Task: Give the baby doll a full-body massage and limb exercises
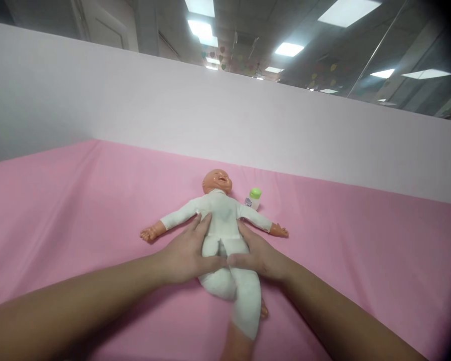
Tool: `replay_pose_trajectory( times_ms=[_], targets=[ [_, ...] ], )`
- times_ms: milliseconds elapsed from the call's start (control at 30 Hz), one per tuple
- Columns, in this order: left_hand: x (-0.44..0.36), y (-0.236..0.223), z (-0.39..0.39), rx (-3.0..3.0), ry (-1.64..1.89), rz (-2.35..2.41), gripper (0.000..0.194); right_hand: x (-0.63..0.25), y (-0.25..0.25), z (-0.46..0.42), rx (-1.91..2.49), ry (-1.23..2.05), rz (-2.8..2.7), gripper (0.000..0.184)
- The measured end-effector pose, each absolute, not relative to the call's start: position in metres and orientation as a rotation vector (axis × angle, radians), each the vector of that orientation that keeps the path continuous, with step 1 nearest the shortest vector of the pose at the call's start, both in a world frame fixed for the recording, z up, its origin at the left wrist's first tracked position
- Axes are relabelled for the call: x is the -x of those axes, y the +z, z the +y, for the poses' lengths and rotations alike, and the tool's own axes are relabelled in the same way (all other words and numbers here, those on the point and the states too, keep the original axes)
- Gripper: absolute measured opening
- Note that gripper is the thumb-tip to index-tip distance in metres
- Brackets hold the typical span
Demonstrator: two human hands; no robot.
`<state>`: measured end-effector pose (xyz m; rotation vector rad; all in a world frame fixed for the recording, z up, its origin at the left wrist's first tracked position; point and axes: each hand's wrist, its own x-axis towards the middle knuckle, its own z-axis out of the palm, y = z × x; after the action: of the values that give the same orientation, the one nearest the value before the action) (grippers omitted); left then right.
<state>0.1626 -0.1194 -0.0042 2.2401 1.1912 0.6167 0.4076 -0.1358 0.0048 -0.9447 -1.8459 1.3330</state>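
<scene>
A baby doll [221,210] in a white suit lies on its back on the pink sheet [78,200], head away from me and arms spread out. My left hand [188,250] rests on the doll's left side at the waist, fingers along the torso and thumb across the hips. My right hand [257,253] clasps the other side of the waist, its thumb meeting the left thumb over the doll's hips. Both hands wrap the doll's body. Its legs point toward me.
A small white bottle with a green cap [253,198] stands on the sheet just right of the doll's head. A pale wall panel [225,115] rises behind the pink surface. Ceiling lights show above it.
</scene>
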Motion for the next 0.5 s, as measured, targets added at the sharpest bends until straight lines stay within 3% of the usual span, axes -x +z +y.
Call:
replay_pose_trajectory(
  times_ms=[67, 267, 500],
  targets=[
    [-0.160, -0.007, -0.115, -2.236, 0.537, 1.170, 0.115, -0.412, 0.009, -0.135, 0.929, 1.402, -1.868, 0.090],
    [-0.135, 0.002, -0.099, -2.215, 0.321, 1.046, 0.116, -0.426, 0.007, -0.125, 0.982, 1.368, -1.954, 0.083],
    [-0.117, 0.007, -0.078, -2.299, 0.235, 0.907, 0.118, -0.428, 0.008, -0.127, 1.002, 1.371, -2.009, 0.096]
  ],
)
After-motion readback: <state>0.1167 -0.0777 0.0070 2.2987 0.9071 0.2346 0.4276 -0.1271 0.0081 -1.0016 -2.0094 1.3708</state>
